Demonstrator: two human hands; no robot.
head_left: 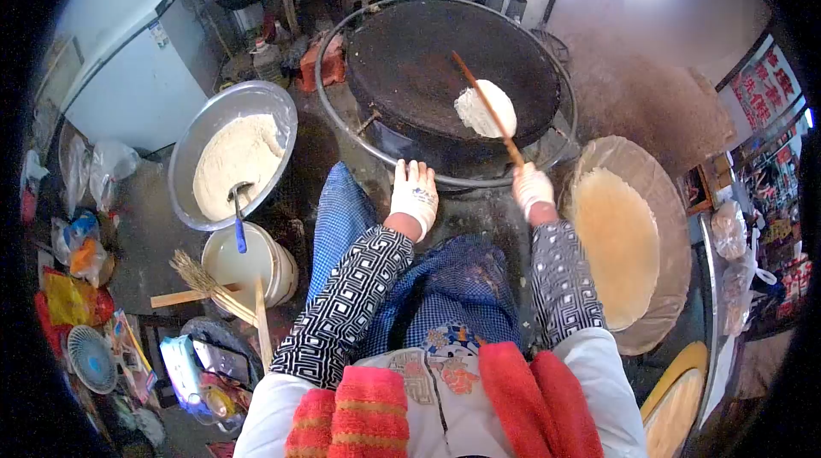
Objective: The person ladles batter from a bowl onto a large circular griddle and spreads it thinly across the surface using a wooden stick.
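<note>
My right hand (534, 186), in a white glove, is closed round one end of a wooden stick (470, 77). The stick slants over a pale heap of batter (498, 106) on the right side of a large round black griddle (419, 52). My left hand (414, 191), gloved too, has its fingers stretched forward at the near edge of the metal ring (342, 131) around the griddle. It holds nothing that I can see. A thin round flatbread (617, 244) lies on a brown cloth-covered round tray (671, 287) to my right.
To the left, a metal basin (185, 176) of batter with a blue-handled ladle (239, 231) stands behind a white bucket (286, 274). A straw brush (201, 278) and wooden pieces lean at the bucket. Bags of goods (731, 231) sit far right.
</note>
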